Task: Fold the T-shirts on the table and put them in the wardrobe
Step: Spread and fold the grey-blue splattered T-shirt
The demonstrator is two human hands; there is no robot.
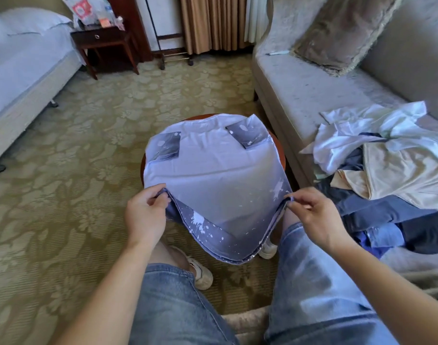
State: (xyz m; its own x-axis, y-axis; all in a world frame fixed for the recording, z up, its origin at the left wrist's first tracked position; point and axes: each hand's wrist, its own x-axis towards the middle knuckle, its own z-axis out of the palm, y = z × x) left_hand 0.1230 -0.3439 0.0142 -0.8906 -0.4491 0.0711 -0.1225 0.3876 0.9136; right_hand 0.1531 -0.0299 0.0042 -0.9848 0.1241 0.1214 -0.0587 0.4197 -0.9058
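A grey sofa (300, 95) is running along the right, carrying a heap of loose clothes (387, 165). The pale blue T-shirt (213, 170) is lying over the round desk (282, 151), sleeves folded in, hem hanging off the near edge. The left grip (145, 215) and right grip (317, 215) are each pinching a hem corner.

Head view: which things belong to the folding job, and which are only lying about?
Job: T-shirt, round table, left hand, right hand, possibly the clothes pile on the sofa.
Lying about: cushion, nightstand, bed, plastic bag.
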